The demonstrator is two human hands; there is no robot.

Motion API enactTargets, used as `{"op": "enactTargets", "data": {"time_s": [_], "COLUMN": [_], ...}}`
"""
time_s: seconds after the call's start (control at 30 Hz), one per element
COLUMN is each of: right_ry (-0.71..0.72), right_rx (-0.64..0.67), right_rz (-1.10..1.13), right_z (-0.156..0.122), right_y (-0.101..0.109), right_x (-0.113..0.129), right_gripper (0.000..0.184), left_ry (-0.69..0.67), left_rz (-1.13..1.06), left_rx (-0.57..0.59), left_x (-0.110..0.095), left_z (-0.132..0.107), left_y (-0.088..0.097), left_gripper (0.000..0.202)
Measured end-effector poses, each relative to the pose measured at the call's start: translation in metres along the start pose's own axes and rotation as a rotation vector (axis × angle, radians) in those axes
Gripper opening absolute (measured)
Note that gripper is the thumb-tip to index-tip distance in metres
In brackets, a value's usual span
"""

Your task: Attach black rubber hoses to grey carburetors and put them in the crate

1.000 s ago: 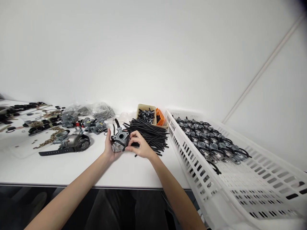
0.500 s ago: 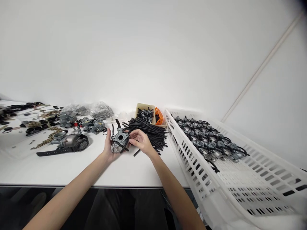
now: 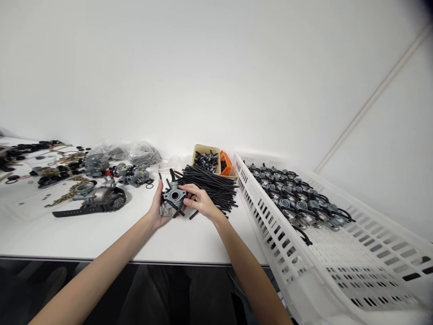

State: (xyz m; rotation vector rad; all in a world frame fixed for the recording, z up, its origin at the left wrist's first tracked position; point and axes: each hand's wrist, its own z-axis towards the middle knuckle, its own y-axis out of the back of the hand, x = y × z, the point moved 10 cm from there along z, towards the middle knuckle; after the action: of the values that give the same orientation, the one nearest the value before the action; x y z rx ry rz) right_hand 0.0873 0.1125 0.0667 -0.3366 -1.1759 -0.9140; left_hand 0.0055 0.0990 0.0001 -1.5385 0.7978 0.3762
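Observation:
My left hand [image 3: 156, 209] cups a small grey metal carburetor [image 3: 172, 199] just above the white table [image 3: 101, 234], with its black hoses sticking up. My right hand [image 3: 199, 201] has its fingers closed on the carburetor's right side, where a short black tube [image 3: 178, 209] hangs off it. A pile of black rubber tubes [image 3: 211, 186] lies right behind both hands.
A big white slotted crate [image 3: 324, 253] on the right holds several finished carburetors [image 3: 294, 198]. A beige box [image 3: 204, 158] and an orange box [image 3: 226, 164] of small parts stand behind the tubes. More carburetors [image 3: 98, 197], rings and plastic bags [image 3: 144, 153] cover the table's left.
The carburetor has turned a little in my left hand, and my right hand's fingers have come back onto its right side after spreading half a second ago.

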Motion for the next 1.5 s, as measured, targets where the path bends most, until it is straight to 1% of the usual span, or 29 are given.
{"op": "enactTargets", "data": {"time_s": [0.23, 0.37, 0.47, 0.63, 0.73, 0.8, 0.87, 0.9, 0.97, 1.07, 1.13, 1.2, 1.33, 1.4, 1.5], "right_ry": [-0.017, -0.001, 0.011, -0.011, -0.026, -0.042, -0.053, -0.051, -0.030, 0.013, 0.033, 0.049, 0.050, 0.033, 0.009], "right_rx": [0.009, 0.002, -0.032, -0.185, -0.234, -0.224, -0.181, -0.167, -0.170, -0.225, -0.257, -0.294, -0.325, -0.308, -0.273], "right_rz": [0.007, 0.034, 0.051, 0.029, 0.010, -0.011, -0.066, -0.099, -0.143, -0.115, -0.075, -0.031, 0.045, 0.074, 0.105], "right_z": [0.000, 0.000, 0.000, 0.000, -0.001, -0.002, -0.002, -0.002, -0.002, -0.001, -0.001, 0.000, 0.000, 0.000, 0.000], "right_y": [0.002, 0.002, 0.005, 0.022, 0.025, 0.021, 0.010, 0.006, 0.001, 0.006, 0.013, 0.021, 0.029, 0.027, 0.022], "right_x": [-0.001, 0.003, 0.004, -0.002, -0.005, -0.008, -0.011, -0.012, -0.013, -0.008, -0.003, 0.002, 0.007, 0.006, 0.005], "right_gripper": [0.055, 0.052, 0.053, 0.052, 0.053, 0.061, 0.070, 0.072, 0.070, 0.059, 0.051, 0.045, 0.044, 0.045, 0.045], "left_ry": [0.006, -0.042, -0.107, -0.227, -0.342, -0.433, -0.500, -0.519, -0.533, -0.484, -0.399, -0.277, -0.018, 0.075, 0.174], "left_rz": [0.020, 0.009, 0.002, 0.031, 0.072, 0.107, 0.142, 0.157, 0.175, 0.169, 0.152, 0.136, 0.126, 0.130, 0.138], "left_rx": [-0.023, -0.049, -0.080, -0.137, -0.204, -0.246, -0.268, -0.273, -0.274, -0.264, -0.235, -0.186, -0.075, -0.033, 0.009], "left_x": [0.000, -0.004, -0.010, -0.022, -0.032, -0.040, -0.046, -0.047, -0.048, -0.044, -0.035, -0.023, 0.007, 0.018, 0.029], "left_z": [-0.001, 0.000, 0.000, 0.002, 0.002, 0.000, -0.002, -0.003, -0.004, -0.002, 0.000, 0.002, -0.002, -0.006, -0.010], "left_y": [0.000, 0.002, 0.006, 0.013, 0.022, 0.028, 0.032, 0.034, 0.035, 0.032, 0.026, 0.017, -0.001, -0.006, -0.009], "left_gripper": [0.077, 0.077, 0.071, 0.063, 0.056, 0.046, 0.036, 0.032, 0.028, 0.030, 0.039, 0.049, 0.061, 0.062, 0.066]}}
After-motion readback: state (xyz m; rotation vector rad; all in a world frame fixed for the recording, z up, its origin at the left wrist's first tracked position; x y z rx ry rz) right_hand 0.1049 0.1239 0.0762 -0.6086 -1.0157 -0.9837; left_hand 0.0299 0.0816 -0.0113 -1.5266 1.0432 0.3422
